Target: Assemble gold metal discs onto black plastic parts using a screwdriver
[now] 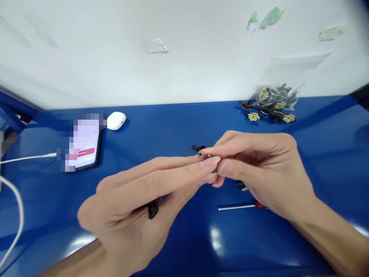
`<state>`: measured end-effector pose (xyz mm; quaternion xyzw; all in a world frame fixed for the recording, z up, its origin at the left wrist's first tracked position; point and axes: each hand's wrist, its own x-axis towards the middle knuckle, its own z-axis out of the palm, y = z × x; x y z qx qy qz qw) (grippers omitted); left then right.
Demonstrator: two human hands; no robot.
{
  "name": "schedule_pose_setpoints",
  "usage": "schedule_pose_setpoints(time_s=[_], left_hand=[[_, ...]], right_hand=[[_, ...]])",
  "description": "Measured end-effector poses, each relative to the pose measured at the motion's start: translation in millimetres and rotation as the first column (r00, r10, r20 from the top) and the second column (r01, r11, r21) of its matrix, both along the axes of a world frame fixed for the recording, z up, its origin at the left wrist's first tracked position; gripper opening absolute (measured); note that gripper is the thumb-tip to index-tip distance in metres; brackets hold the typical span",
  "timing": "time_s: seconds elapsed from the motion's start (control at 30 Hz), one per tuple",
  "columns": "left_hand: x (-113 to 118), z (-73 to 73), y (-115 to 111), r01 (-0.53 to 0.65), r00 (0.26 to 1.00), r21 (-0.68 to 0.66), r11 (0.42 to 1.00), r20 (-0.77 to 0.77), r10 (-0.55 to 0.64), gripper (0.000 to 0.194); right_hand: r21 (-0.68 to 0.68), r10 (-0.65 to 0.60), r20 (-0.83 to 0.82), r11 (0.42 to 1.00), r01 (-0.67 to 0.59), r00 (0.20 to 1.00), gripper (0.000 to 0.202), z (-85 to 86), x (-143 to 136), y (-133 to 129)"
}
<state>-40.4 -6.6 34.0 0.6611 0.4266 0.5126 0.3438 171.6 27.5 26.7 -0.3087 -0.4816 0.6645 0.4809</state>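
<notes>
One small part (209, 156), mostly hidden, between left grip (135, 192), right grip (271, 169).

Blue is spreading beneath the left hand (150, 192) and right hand (259, 165); white is filling the wall (187, 77) beyond.
The tabletop (161, 130) is showing plain glossy blue, with white glare spotting it nearer than the hands; a black piece (153, 209) is showing within the left hand, and a small part (209, 156) is glinting silver between the fingertips; left of the hands, a phone (86, 148) is displaying pale lilac and a red band inside black edging, while a case (117, 120) and cable (19, 207) are showing white; beyond the right hand, black-and-gold components (253, 116) are contrasting with blue, and green scraps (272, 17) are marking the wall; below it, a screwdriver (236, 207) is pairing silver with red.
</notes>
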Motion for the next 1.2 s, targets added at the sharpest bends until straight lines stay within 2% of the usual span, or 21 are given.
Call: schedule_pose_setpoints(time_s=[0.2, 0.33, 0.37, 0.43, 0.53, 0.6, 0.7, 0.77, 0.9, 1.2], left_hand=[[-2, 2.8, 6, 0.033, 0.999, -0.016, 0.999, 0.031, -0.033, 0.036], [-3, 5.1, 7, 0.037, 0.999, -0.077, 0.996, -0.018, -0.039, 0.032], [-3, 6.1, 7, 0.038, 0.999, -0.022, 0.999, 0.013, -0.037, 0.028], [-6, 9.0, 6, 0.042, 0.999, -0.005, 0.999, 0.007, -0.042, 0.023], [-10, 14.2, 4, 0.074, 0.992, -0.087, 0.994, -0.100, -0.082, 0.025], [-10, 15.0, 3, 0.094, 0.988, -0.121, 0.988, -0.108, -0.107, 0.025], [-5, 8.9, 3, 0.067, 0.998, -0.142, 0.988, -0.011, -0.069, 0.023], [0, 1.7, 4, 0.061, 0.993, -0.087, 0.994, 0.103, -0.052, 0.027], [6, -9.3, 7, 0.065, 0.982, -0.127, 0.990, 0.182, -0.041, 0.028], [7, -11.0, 9, 0.115, 0.955, -0.236, 0.965, 0.295, -0.042, 0.023]], right_hand=[[0.022, 0.016, -0.016, 1.000, -0.016, 1.000, 0.023, -4.2, 3, -1], [-0.046, 0.091, -0.041, 0.995, -0.093, 0.995, 0.018, -4.0, 6, 0], [-0.070, 0.104, -0.050, 0.992, -0.107, 0.993, 0.017, -4.3, 7, 0], [-0.107, 0.120, -0.079, 0.986, -0.128, 0.990, 0.016, -5.5, 7, 0], [-0.147, 0.119, -0.137, 0.979, -0.139, 0.983, 0.016, -8.6, 5, -1], [-0.170, 0.122, -0.162, 0.974, -0.149, 0.979, 0.016, -10.9, 3, -1], [-0.203, 0.140, -0.200, 0.962, -0.181, 0.970, 0.013, -13.6, 2, -1], [-0.225, 0.152, -0.224, 0.953, -0.203, 0.963, 0.011, -14.9, 2, 0], [-0.262, 0.175, -0.268, 0.933, -0.246, 0.948, 0.008, -17.3, 2, 1], [-0.262, 0.170, -0.246, 0.936, -0.234, 0.954, 0.006, -16.7, 2, 1]])
